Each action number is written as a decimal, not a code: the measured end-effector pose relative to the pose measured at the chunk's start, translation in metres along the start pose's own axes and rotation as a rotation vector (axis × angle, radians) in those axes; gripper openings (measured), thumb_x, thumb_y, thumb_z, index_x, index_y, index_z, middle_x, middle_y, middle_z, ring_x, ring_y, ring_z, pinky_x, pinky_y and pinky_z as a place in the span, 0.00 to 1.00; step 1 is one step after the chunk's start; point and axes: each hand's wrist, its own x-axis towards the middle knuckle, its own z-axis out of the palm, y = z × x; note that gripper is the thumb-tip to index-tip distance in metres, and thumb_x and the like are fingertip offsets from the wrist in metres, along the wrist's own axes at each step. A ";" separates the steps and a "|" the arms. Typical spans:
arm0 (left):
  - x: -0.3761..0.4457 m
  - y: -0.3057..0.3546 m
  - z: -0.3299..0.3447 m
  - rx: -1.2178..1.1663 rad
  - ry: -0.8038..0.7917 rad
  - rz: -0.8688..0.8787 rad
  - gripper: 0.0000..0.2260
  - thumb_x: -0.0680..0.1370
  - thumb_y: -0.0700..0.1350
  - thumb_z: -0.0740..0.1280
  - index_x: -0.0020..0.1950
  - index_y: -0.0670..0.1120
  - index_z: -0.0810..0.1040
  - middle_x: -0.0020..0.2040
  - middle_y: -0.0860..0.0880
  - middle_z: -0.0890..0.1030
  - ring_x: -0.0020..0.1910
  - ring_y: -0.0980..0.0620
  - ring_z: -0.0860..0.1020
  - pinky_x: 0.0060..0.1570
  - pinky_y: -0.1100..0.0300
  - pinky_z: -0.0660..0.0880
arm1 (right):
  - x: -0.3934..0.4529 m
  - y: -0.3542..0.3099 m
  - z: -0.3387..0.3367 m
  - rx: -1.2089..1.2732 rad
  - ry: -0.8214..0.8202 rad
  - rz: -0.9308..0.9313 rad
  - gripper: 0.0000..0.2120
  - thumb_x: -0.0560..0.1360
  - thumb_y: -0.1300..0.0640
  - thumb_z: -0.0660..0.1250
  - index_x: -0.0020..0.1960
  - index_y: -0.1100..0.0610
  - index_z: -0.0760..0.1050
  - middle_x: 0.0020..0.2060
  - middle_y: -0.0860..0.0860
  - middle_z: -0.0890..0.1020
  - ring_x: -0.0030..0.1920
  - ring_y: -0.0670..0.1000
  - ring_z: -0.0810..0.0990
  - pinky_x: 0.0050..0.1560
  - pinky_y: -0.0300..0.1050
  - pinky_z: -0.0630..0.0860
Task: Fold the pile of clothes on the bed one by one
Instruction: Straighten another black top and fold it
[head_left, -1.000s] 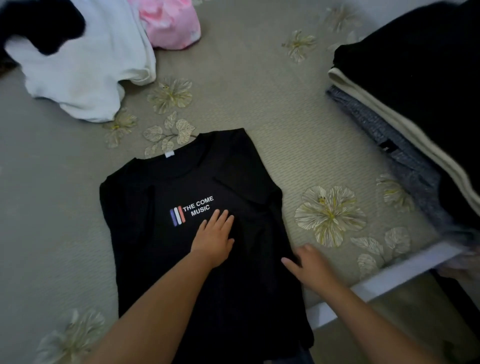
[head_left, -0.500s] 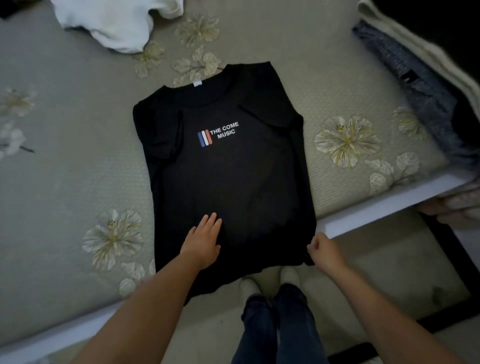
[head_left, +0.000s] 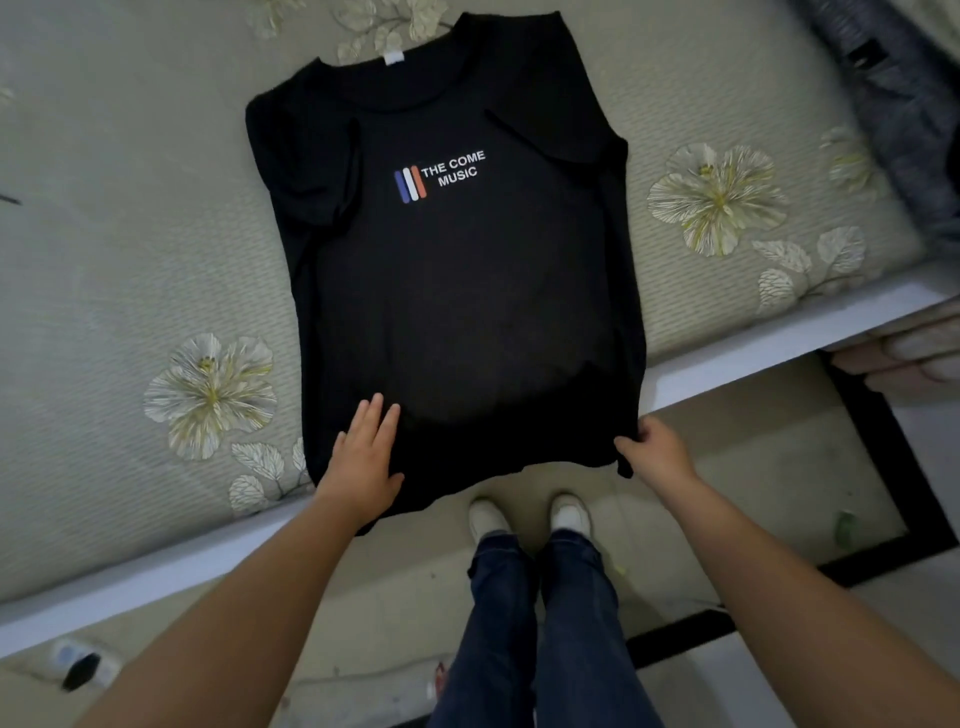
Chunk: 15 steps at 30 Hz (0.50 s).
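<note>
Two hands on "THE COME MUSIC" shirt (head_left: 467, 291): left fingers (head_left: 376, 415) flat, right fingers (head_left: 641, 434) pinching hem.

- The black T-shirt (head_left: 457, 291) has both sleeves folded in, so how they lie underneath is hidden; its bottom hem hangs past the bed edge (head_left: 779, 343) at lower centre.
- The right hand (head_left: 655, 451) has its fingertips curled round the hem's right corner, out of sight behind the cloth.
- The grey garment (head_left: 904, 119) at the upper right is cut off by the frame's top and right edges; what kind it is cannot be told.
- A blurred, pale shape (head_left: 914, 353) at the right edge, under the bed edge, is unidentifiable.
- A small blurred white-and-black object (head_left: 78, 667) lies on the floor at lower left, too indistinct to name.
- Both forearms run off the bottom edge.
</note>
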 end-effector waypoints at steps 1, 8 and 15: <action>-0.001 0.000 0.002 0.013 0.011 -0.008 0.36 0.76 0.46 0.64 0.75 0.45 0.43 0.76 0.47 0.39 0.74 0.48 0.40 0.71 0.48 0.48 | -0.006 0.006 -0.001 -0.028 -0.012 -0.011 0.07 0.75 0.61 0.63 0.51 0.63 0.71 0.48 0.60 0.79 0.39 0.52 0.75 0.40 0.43 0.68; -0.007 0.010 0.016 0.093 0.108 -0.025 0.39 0.74 0.55 0.65 0.75 0.44 0.45 0.76 0.43 0.43 0.75 0.45 0.43 0.71 0.46 0.45 | -0.046 0.005 -0.035 0.047 -0.046 -0.077 0.06 0.76 0.63 0.62 0.49 0.63 0.77 0.41 0.56 0.80 0.38 0.50 0.77 0.37 0.37 0.71; -0.015 0.039 0.041 0.243 0.040 0.077 0.46 0.70 0.68 0.60 0.74 0.42 0.42 0.75 0.43 0.40 0.74 0.43 0.41 0.70 0.41 0.42 | -0.027 -0.107 -0.112 0.497 0.125 -0.185 0.11 0.76 0.66 0.60 0.41 0.51 0.66 0.36 0.52 0.75 0.20 0.41 0.76 0.31 0.37 0.72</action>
